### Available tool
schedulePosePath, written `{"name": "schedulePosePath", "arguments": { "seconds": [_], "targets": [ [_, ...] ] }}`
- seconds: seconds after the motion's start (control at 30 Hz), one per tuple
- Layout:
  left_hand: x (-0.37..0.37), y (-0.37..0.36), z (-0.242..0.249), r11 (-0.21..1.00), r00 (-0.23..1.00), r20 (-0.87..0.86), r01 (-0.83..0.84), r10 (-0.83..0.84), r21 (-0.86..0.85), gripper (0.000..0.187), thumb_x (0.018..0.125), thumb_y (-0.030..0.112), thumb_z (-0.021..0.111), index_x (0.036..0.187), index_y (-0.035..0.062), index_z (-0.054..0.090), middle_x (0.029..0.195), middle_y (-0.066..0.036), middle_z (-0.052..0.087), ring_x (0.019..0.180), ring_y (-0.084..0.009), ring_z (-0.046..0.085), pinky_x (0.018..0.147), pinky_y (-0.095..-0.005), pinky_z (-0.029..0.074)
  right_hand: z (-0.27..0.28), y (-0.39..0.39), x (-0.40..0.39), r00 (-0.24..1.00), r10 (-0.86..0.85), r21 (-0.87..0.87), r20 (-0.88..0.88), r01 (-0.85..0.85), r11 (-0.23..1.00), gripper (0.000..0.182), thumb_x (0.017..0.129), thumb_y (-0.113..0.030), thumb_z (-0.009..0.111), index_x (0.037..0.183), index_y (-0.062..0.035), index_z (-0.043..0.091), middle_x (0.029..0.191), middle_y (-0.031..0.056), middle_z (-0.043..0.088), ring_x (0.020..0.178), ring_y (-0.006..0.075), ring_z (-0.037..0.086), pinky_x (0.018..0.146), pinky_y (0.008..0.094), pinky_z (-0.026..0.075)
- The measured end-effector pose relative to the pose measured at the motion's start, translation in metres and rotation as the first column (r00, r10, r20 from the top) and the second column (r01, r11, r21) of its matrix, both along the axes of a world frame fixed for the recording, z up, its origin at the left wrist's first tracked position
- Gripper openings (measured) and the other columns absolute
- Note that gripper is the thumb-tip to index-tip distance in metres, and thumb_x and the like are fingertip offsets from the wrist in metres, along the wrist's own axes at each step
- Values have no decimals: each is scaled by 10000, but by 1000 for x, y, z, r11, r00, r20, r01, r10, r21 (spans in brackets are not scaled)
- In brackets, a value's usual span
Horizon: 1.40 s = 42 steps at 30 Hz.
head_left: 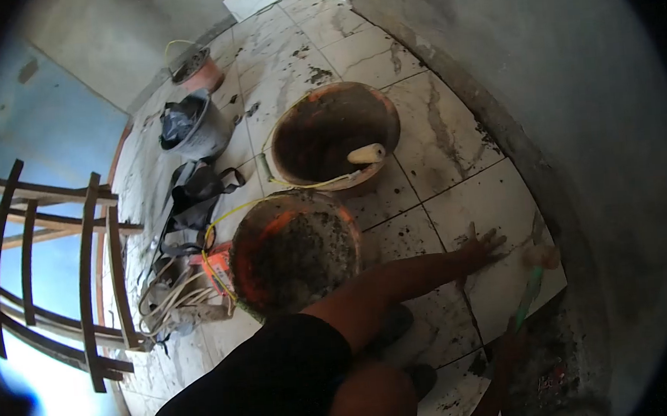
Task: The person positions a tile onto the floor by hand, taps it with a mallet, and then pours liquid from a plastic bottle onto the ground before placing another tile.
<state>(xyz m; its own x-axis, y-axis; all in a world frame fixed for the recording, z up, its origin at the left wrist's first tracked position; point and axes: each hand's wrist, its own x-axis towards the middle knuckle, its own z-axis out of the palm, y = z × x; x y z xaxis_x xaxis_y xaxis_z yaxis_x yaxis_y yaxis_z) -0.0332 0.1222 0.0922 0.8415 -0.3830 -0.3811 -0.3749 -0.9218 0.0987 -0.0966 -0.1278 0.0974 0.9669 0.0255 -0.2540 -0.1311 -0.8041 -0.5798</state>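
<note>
My left hand (482, 249) lies flat on a white marbled floor tile (483, 197), its fingers spread and nothing in them. Close to the wall, my right hand (511, 342) is wrapped round the green handle of a mallet (530, 295); that hand is dark and partly hard to make out. The mallet's pale, blurred head is over the tile near the wall, to the right of my left hand. Below it, a dark patch of rough floor (549, 355) borders the tile edge.
Two large mortar-stained buckets (294, 245) (336, 130) stand left of my arm, one with a pale cylindrical object (367, 154) inside. Farther off are a grey bucket (208, 132), a small pinkish bucket (202, 72), a black strapped bag (197, 190), coiled cable (174, 300) and a wooden frame (91, 279).
</note>
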Motion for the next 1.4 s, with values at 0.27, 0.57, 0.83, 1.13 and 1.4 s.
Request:
{"name": "schedulePosePath", "arguments": {
  "seconds": [0.27, 0.57, 0.83, 1.13, 1.4],
  "targets": [
    [7, 2, 16, 995, 995, -90, 59, -51, 84, 1366, 348, 550, 817, 1398, 161, 36, 1454, -88, -57, 1327, -337, -9, 934, -630, 303, -26, -4, -15, 990, -75, -176, 123, 96, 980, 452, 900, -378, 449, 1049, 45, 503, 798, 163, 572, 668, 260, 518, 632, 372, 430],
    [9, 5, 15, 994, 996, -69, 61, -55, 87, 1316, 385, 527, 816, 1395, 131, 71, 1456, -88, -30, 1329, -321, 45, 932, -613, 323, -6, 11, -3, 995, -34, 25, -97, 37, 999, 612, 866, -472, 456, 1121, 83, 474, 969, 260, 553, 833, 354, 562, 718, 440, 453],
    [22, 24, -2, 968, 971, -4, 238, -239, 77, 1223, 410, 514, 805, 1391, 192, 148, 1464, -58, -7, 1331, -312, 64, 947, -612, 274, -26, 1, -25, 999, -39, 39, -24, 40, 998, 451, 897, -381, 456, 1049, 39, 516, 834, 182, 566, 720, 273, 543, 659, 398, 433],
    [31, 68, -3, 990, 997, 13, 83, -83, -112, 1297, 388, 498, 814, 1397, 161, 73, 1463, -85, -12, 1335, -324, 35, 968, -646, 159, -25, 7, -54, 939, -153, 403, -308, 274, 873, 398, 887, -233, 491, 1201, 7, 442, 1142, 163, 511, 993, 262, 519, 852, 381, 452],
    [42, 62, -6, 983, 986, -49, 163, -160, 78, 1355, 334, 529, 804, 1388, 100, 69, 1462, -58, -27, 1327, -339, 55, 869, -686, 305, 22, 30, -36, 974, -93, 104, -209, 116, 988, 355, 887, -351, 466, 952, -8, 525, 752, 167, 548, 665, 247, 545, 614, 353, 449]
  ]
}}
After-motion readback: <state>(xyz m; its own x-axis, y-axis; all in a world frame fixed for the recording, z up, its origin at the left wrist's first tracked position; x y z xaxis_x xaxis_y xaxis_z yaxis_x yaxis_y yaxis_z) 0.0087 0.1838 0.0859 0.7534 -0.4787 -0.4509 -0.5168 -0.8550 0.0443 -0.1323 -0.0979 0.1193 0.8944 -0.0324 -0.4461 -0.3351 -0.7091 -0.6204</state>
